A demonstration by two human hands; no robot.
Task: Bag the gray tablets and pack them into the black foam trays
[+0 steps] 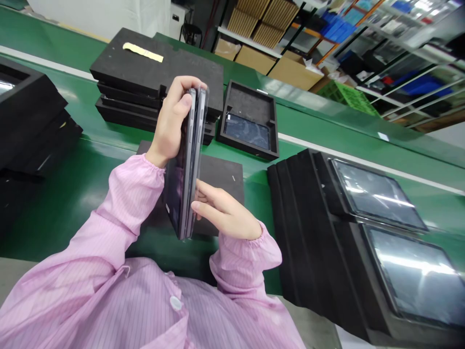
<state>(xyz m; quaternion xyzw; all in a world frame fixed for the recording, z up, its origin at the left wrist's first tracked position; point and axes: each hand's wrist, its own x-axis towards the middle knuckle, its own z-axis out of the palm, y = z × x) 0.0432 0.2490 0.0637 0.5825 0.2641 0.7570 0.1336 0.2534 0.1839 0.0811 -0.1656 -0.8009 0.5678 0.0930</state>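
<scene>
I hold two thin dark tablets (189,165) edge-on, pressed together and upright above a flat black foam pad (221,177). My left hand (172,121) grips their upper part, thumb on the near edge and fingers curled over the top. My right hand (223,211) supports the lower part, fingers pressed against the right side of the pair. Both sleeves are pink striped.
A green conveyor belt (72,184) runs across. Stacked black foam trays (145,77) lie behind, one open tray (249,121) holds a tablet. At right, foam trays (363,232) hold two screens. More black trays (29,121) sit at left. Shelves with cartons stand beyond.
</scene>
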